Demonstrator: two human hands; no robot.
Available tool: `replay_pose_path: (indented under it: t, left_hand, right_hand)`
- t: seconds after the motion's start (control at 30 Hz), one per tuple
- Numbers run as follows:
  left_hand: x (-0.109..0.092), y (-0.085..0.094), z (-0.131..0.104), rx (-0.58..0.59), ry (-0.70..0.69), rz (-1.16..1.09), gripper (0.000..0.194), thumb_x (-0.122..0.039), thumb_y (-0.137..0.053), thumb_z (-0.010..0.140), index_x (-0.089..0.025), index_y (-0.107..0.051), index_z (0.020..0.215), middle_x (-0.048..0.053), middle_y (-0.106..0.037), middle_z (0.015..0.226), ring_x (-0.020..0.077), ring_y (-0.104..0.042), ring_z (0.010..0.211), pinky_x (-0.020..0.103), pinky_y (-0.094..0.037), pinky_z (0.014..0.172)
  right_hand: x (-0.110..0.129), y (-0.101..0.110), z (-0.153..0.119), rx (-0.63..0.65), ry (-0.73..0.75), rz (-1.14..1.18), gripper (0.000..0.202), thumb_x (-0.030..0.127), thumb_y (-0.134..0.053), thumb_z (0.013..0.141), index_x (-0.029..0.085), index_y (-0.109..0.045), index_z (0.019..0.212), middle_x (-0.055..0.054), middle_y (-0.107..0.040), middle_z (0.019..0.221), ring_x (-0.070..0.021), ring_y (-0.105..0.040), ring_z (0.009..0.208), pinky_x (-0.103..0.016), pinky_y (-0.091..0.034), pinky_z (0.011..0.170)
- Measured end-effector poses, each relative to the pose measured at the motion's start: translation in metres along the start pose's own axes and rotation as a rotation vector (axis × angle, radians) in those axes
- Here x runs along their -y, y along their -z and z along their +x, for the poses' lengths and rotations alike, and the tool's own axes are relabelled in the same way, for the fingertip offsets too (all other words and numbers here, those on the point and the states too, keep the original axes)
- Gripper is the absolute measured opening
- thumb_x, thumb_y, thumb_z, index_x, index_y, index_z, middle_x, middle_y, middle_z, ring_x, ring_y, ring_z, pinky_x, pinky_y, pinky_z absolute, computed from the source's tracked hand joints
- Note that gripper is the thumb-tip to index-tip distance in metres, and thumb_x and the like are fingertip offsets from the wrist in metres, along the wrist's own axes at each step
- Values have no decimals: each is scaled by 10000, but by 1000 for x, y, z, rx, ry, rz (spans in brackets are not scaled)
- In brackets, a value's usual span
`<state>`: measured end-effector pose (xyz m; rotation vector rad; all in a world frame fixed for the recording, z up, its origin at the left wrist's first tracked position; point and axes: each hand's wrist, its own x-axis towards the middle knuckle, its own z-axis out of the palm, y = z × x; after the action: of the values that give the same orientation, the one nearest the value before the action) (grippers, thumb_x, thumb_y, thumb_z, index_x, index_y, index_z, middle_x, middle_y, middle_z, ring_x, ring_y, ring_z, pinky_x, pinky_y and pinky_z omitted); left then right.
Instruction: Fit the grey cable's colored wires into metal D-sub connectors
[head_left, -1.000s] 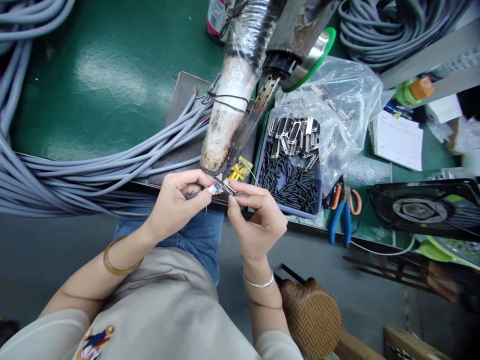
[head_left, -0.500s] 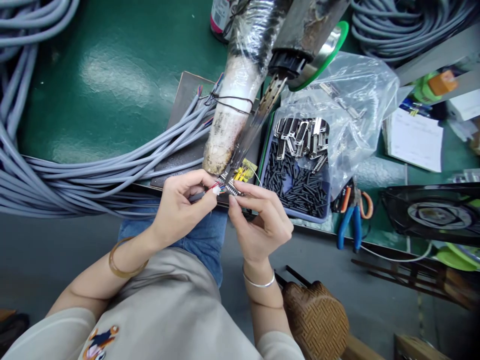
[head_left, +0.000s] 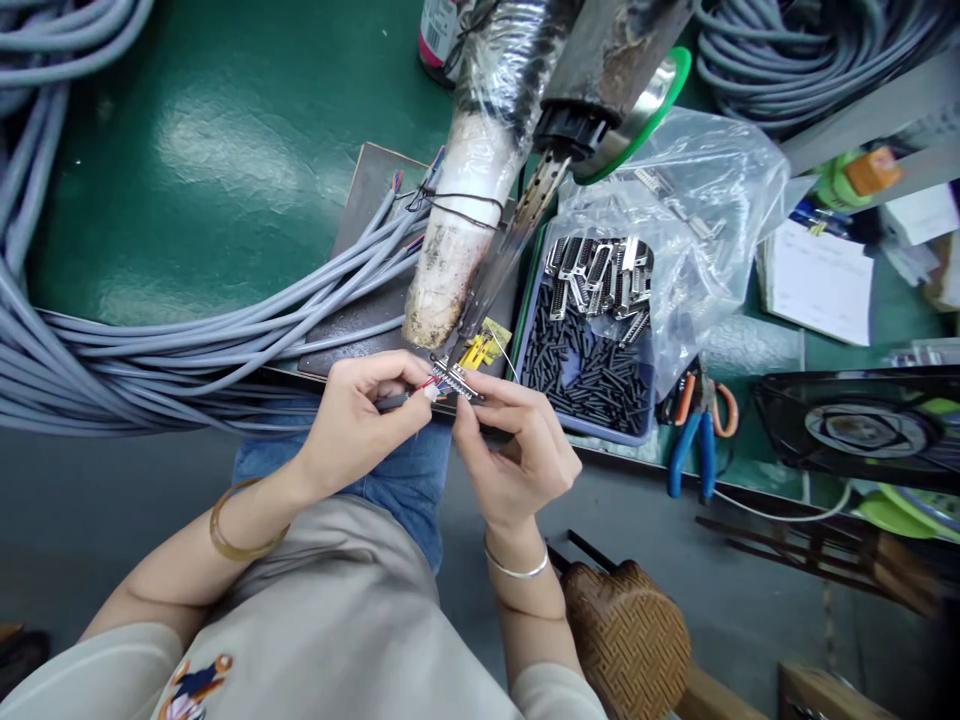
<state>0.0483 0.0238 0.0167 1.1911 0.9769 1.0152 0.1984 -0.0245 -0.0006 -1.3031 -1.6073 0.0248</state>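
left hand: grip closed, thumb and fingers pinching a stripped cable end, red and other coloured wires poking out. right hand: grip closed on the near right end of a small metal connector, row of pins showing. connector sits between the two hands, at the near edge of the desk, just below the tip of a soldering iron; whether tip touches it, can't tell. wires right up against the connector's left side, joined or not, too small to tell.

white wrapped tube slants alongside the iron, on its left. yellow pieces just beyond the connector, thin pale strand near them. solder-type spool with green rim behind the iron.

left: bundle of grey cables, some ends lying on a dark board. right: blue tray with loose connectors at the far end, black tubes at the near end, clear plastic bag partly over it. pliers, blue handles, right of tray, overhanging the desk edge. black fan further right.
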Motion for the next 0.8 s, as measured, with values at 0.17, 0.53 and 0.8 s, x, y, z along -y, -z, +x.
replay_pose_path:
  t: [0.17, 0.53, 0.8]
  left_hand:
    - [-1, 4, 0, 11, 39, -45, 81, -162, -712, 732, -140, -687, 658, 34, -700, 700, 92, -562, 571, 178, -457, 523]
    - [2, -1, 1, -38, -21, 73, 94, -168, -661, 765, -152, -645, 674, -13, -588, 605, 56, -398, 474, 181, -314, 444]
    - [-4, 0, 2, -41, -21, 40, 83, -190, -692, 774, -151, -692, 701, 14, -662, 660, 85, -500, 539, 189, -415, 506]
  right_hand:
    - [2, 4, 4, 62, -124, 95, 171, 97, -726, 862, 225, -625, 807, -26, -795, 981, -172, -766, 861, -318, -637, 742]
    - [-1, -1, 2, 48, 17, -29, 200, 75, -756, 835, 240, -651, 878, -27, -793, 1059, -162, -767, 877, -282, -646, 751]
    - [1, 0, 8, 39, 46, -36, 206, 74, -765, 830, 241, -667, 902, -26, -789, 1068, -158, -768, 871, -274, -646, 754]
